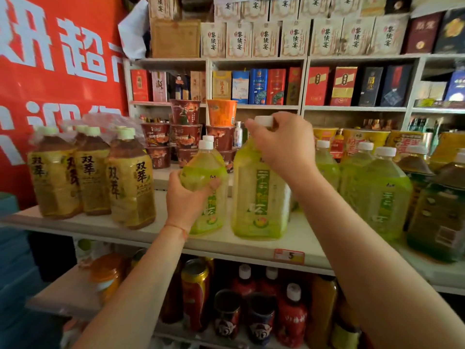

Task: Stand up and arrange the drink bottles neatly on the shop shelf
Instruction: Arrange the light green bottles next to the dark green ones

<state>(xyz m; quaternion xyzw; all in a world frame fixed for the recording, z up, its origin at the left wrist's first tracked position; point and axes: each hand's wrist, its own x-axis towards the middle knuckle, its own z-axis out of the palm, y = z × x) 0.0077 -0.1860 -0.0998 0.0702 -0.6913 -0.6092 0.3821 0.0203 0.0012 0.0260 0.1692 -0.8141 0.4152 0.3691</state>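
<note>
Head view, shop shelf (251, 244) at chest height. Left hand (187, 195) wraps around the shoulder of a small green bottle (206, 187), fingers closed on it; bottle stands upright on the shelf board, just left of centre. A thin red cord sits on that wrist. Right hand (284, 144) is closed on the white cap (264, 121) of a large green bottle (260, 195), pinching it from above; this bottle also stands upright, touching or just beside the small one at its 3 o'clock.

At 9 o'clock from the hands: a group of brown tea bottles (93, 172), upright, partly in torn plastic wrap. At 3 o'clock: more green bottles (377, 187), upright, then dark bottles at the frame edge. At 12 o'clock behind: stacked noodle cups (186, 137). At 6 o'clock, lower shelf: cans and red bottles (292, 316). Yellow price tag (289, 255) on the shelf edge reads 5.
</note>
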